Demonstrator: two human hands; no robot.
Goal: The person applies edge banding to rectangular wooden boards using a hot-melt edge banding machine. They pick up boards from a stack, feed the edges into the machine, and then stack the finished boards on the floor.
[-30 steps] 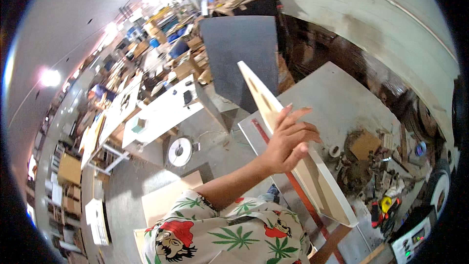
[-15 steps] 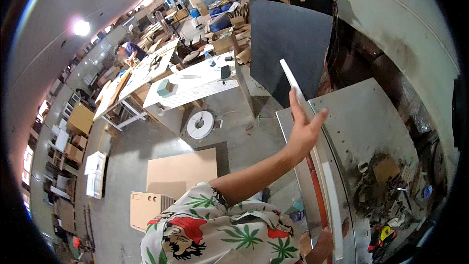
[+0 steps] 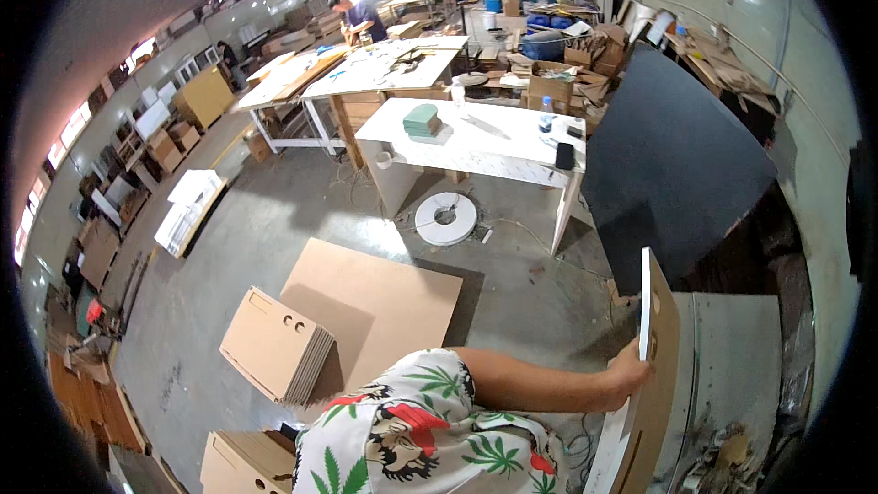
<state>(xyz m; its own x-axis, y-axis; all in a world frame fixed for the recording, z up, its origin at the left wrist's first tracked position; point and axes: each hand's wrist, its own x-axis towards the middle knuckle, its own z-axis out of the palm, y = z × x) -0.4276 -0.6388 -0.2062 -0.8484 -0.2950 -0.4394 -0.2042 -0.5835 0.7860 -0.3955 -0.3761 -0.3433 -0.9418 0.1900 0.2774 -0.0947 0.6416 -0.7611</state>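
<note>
My left hand [image 3: 629,375] reaches across to the right and is closed on the edge of a board [image 3: 660,357]. The board stands on edge, with a narrow white edge strip and a tan face, and its lower end runs out of the picture at the bottom. Beyond it lies a grey metal worktop [image 3: 732,338]. My right hand is out of the picture.
Tan panels with holes are stacked [image 3: 274,338] on a large flat tan sheet [image 3: 393,288]; another stack [image 3: 242,462] sits nearer. Ahead are a white table [image 3: 494,142], a white ring-shaped roll [image 3: 445,219] and a dark upright sheet [image 3: 672,165]. A person [image 3: 359,20] works farther back.
The view has swung left. The board has turned from edge-on to show its tan face, and my left hand's spread fingers have closed on its edge. My right hand has left the picture.
</note>
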